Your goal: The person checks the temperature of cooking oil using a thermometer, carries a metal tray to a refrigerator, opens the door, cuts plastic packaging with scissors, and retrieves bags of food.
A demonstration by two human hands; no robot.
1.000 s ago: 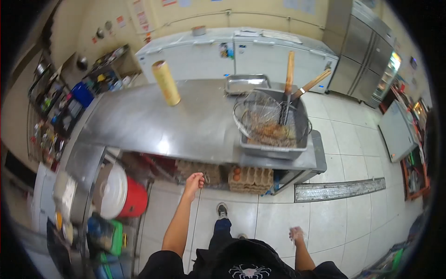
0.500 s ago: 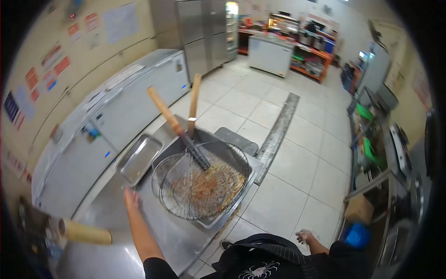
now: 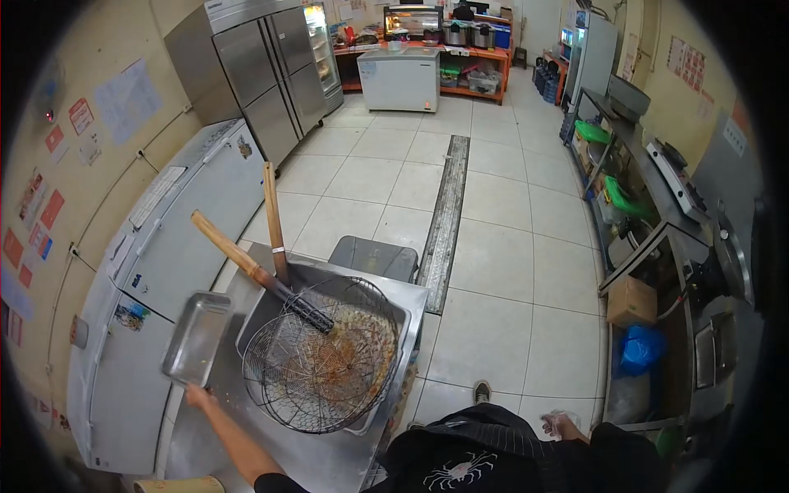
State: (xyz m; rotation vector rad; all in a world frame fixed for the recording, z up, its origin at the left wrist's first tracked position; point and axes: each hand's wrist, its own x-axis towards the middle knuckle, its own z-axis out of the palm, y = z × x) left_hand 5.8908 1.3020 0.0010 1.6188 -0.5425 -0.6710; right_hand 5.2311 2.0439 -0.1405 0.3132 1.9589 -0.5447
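Note:
My left hand (image 3: 199, 397) grips the near end of a rectangular metal tray (image 3: 170, 361), its fingers partly hidden by the rim. The tray is tilted, with a few small crumbs inside. To its right, large round wire strainers (image 3: 271, 386) overlap across a metal basin (image 3: 403, 316) that contains brownish crumbs. Two long wooden handles (image 3: 226, 244) stick up toward the far left from there. My right hand (image 3: 561, 425), in what looks like a clear plastic glove, hangs low beside my body with its fingers loosely apart, holding nothing visible.
A steel counter (image 3: 279, 456) surrounds the basin. White chest freezers (image 3: 123, 370) line the left wall, with a steel refrigerator (image 3: 267, 74) beyond. A grey lidded bin (image 3: 374, 259) stands behind the basin. On the right are shelves, a cardboard box (image 3: 631, 301) and a blue bag (image 3: 641, 349).
My left hand has reached the metal tray and closed on its near end; the tray has shifted and tilted. My view has turned. My right hand still hangs by my side.

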